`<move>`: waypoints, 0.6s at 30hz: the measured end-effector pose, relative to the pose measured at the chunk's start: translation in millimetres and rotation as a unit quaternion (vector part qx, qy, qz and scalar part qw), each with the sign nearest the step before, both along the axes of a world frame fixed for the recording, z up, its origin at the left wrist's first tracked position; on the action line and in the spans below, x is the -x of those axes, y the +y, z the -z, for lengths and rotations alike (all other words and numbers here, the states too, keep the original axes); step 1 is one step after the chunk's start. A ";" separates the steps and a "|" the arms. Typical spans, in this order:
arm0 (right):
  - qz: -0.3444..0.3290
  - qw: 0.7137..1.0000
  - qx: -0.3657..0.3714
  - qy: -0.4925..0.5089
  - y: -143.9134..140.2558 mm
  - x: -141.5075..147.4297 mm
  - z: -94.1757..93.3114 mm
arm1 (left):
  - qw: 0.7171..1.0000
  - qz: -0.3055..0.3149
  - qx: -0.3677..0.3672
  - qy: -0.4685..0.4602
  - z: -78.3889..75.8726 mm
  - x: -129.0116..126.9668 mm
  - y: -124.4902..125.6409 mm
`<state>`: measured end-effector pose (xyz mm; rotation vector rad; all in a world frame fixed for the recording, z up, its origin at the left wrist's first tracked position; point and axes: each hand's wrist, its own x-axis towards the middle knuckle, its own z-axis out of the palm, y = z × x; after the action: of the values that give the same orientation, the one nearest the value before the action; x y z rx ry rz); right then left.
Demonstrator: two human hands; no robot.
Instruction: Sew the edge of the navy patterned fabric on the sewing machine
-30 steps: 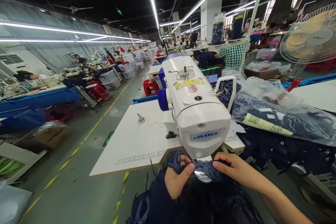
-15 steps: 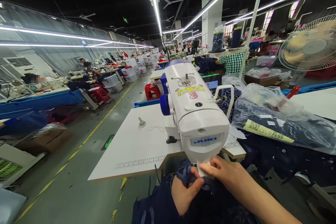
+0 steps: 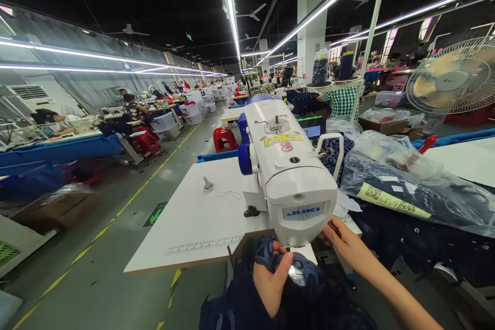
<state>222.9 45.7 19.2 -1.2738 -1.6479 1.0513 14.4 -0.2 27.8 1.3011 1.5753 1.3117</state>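
Head view, the only one here, looking down past the white sewing machine with the blue nameplate (image 3: 296, 175) that stands on the white flat worktable (image 3: 201, 216). The left hand (image 3: 270, 283) is low and near the body, thumb up, fingers curled and pinched shut on the dark navy lace-edged fabric (image 3: 305, 289). That fabric is bunched in the lap and runs up under the machine's head, where a shiny metal plate (image 3: 296, 274) shows just beside the thumb.

The right hand (image 3: 340, 237) is higher and further out, at the lower right edge of the machine head. Its fingertips (image 3: 327, 228) touch or nearly touch the white housing; whether they grasp anything there I cannot tell, as the housing hides the fingers' ends.

So the key relation: the fabric lies under the left hand and just below and left of the right one. The left hand is on it, the right hand is off it, up against the machine. The fabric's scalloped edge runs roughly left to right across the front of the machine, between the two hands.

To the right, a clear plastic bag of dark garments with a yellow label (image 3: 406, 185) lies on the table, well apart from both hands. A white pedestal fan (image 3: 452, 77) stands beyond it.
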 end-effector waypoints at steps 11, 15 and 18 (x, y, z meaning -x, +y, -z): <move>-0.071 0.992 0.036 0.100 -16.6 20.0 1.2 | 0.999 -0.002 -0.006 0.040 3.3 1.0 5.9; -0.081 0.994 -0.053 -0.046 18.7 5.3 6.8 | 0.997 -0.018 0.020 0.071 7.2 0.1 8.6; -0.023 0.990 -0.082 -0.110 54.4 -12.2 5.5 | 0.997 -0.034 0.003 0.064 9.7 -1.2 8.9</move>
<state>235.1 100.1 13.7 -1.2833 -1.8959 0.8055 15.6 8.7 18.1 1.3628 1.7226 1.2862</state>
